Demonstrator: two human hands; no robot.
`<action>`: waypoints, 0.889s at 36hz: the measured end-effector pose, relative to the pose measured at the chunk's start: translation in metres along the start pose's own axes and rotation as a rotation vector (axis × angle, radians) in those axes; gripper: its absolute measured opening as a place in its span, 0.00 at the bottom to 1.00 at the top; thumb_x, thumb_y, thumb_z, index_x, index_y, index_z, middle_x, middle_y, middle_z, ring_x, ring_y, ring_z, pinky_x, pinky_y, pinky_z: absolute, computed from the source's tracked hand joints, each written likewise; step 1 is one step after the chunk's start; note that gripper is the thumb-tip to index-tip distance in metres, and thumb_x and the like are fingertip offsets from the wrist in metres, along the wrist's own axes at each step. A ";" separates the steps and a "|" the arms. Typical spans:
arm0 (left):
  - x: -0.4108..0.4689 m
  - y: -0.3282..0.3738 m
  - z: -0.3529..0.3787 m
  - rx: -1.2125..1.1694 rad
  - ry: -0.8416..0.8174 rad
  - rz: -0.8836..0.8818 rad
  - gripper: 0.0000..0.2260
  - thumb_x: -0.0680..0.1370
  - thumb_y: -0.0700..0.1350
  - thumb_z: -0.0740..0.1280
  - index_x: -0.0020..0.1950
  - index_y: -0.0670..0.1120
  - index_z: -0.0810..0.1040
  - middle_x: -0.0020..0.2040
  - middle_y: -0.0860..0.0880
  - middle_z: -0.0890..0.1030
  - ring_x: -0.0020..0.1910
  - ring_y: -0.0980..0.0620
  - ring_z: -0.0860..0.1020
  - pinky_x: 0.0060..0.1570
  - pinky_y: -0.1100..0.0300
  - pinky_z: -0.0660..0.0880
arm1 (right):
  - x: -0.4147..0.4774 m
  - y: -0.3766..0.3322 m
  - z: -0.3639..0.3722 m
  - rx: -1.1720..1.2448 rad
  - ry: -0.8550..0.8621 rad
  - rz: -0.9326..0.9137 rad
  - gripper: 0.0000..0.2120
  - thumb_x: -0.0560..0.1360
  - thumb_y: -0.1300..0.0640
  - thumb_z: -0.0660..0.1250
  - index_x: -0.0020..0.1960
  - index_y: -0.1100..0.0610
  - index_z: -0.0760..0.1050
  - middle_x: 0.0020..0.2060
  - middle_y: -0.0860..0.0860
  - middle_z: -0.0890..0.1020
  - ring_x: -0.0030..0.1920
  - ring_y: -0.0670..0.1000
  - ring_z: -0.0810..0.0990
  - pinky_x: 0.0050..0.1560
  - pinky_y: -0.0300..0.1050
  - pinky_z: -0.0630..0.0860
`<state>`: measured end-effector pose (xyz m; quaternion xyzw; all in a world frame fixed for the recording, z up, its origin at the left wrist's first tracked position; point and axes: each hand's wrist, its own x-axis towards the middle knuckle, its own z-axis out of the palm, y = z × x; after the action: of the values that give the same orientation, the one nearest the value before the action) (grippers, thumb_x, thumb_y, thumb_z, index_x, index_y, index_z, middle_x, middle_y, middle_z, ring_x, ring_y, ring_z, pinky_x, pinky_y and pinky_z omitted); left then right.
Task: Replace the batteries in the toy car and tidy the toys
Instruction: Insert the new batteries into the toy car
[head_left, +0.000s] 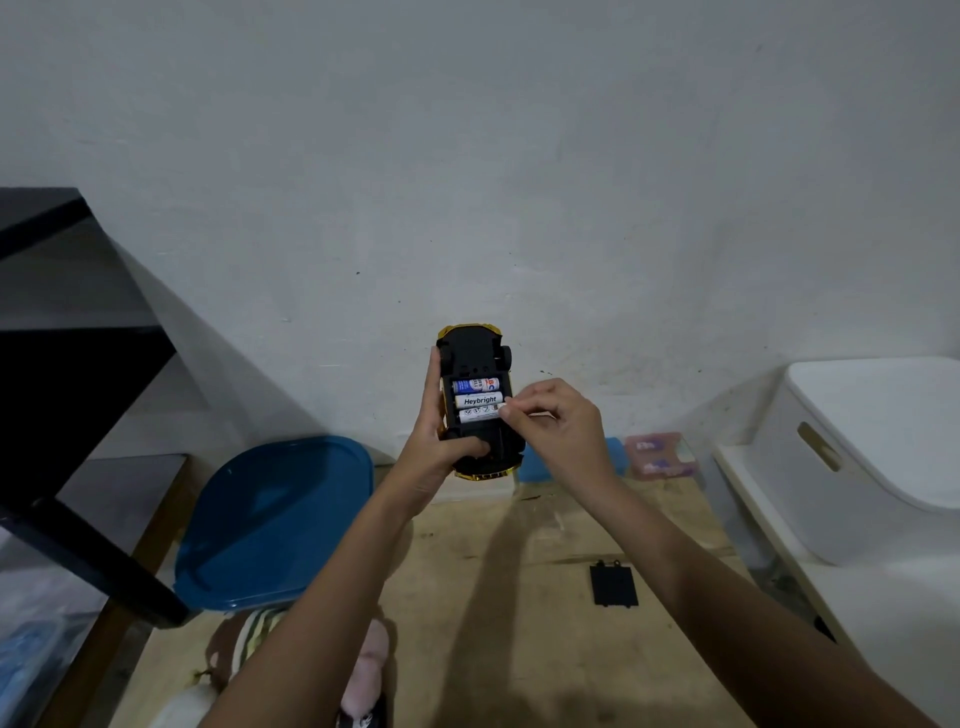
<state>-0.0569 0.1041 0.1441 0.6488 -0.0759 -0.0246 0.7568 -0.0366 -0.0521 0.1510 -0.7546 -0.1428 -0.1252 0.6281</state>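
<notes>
My left hand holds a yellow toy car upside down in front of the wall, its black underside facing me. The open battery bay shows three batteries side by side: one blue and white, one white marked Heybright, one white. My right hand pinches with thumb and fingertip at the right end of the lowest battery. The black battery cover lies flat on the wooden surface below my right forearm.
A blue plastic lid lies at the left. A white storage bin stands at the right. A pink case and a blue item sit by the wall. Soft toys lie near me. A black shelf frame is at left.
</notes>
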 end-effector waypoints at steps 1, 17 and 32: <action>0.000 0.000 -0.001 0.002 -0.006 0.001 0.49 0.65 0.30 0.65 0.74 0.66 0.48 0.70 0.48 0.69 0.62 0.45 0.76 0.53 0.50 0.77 | 0.001 -0.001 -0.002 0.006 -0.025 0.004 0.02 0.69 0.66 0.72 0.41 0.61 0.82 0.41 0.55 0.78 0.41 0.38 0.78 0.41 0.30 0.77; 0.001 0.013 0.002 0.086 -0.121 0.012 0.49 0.67 0.30 0.64 0.74 0.66 0.43 0.65 0.61 0.73 0.61 0.49 0.76 0.57 0.48 0.76 | 0.019 -0.012 -0.027 0.196 -0.409 0.254 0.30 0.74 0.63 0.67 0.71 0.48 0.62 0.60 0.54 0.76 0.52 0.51 0.78 0.59 0.45 0.76; 0.004 0.026 0.004 0.100 -0.170 0.048 0.49 0.67 0.28 0.61 0.73 0.66 0.41 0.67 0.58 0.69 0.60 0.52 0.76 0.54 0.54 0.77 | 0.023 -0.020 -0.026 0.531 -0.375 0.314 0.28 0.71 0.71 0.66 0.65 0.49 0.68 0.61 0.57 0.73 0.55 0.53 0.78 0.53 0.41 0.78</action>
<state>-0.0554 0.1043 0.1709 0.6793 -0.1563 -0.0575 0.7147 -0.0229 -0.0731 0.1821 -0.5876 -0.1653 0.1549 0.7768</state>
